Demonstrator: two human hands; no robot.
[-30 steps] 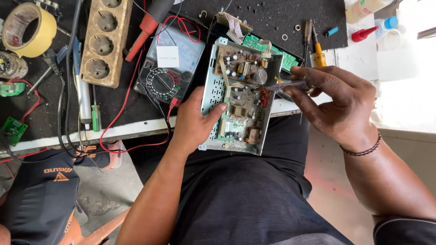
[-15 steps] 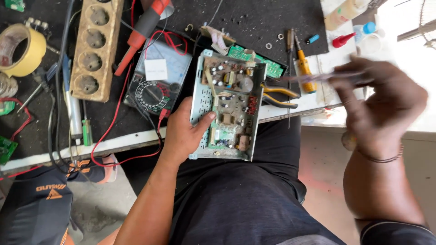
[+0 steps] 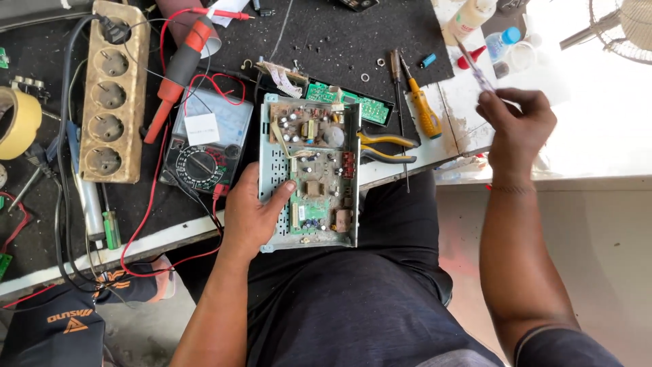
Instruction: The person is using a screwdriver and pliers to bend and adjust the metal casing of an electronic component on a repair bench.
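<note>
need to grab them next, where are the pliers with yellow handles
In the head view the pliers lie on the bench just right of the open circuit board, below the yellow-handled screwdriver.

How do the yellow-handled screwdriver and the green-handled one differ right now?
The yellow-handled screwdriver lies right of the open circuit chassis, near the pliers; the green-handled screwdriver lies far left, below the power strip. The yellow one is tilted, blade toward the top; the green one lies nearly straight. The yellow handle looks thicker. Neither is touched by the hands: both rest on the bench.
</note>
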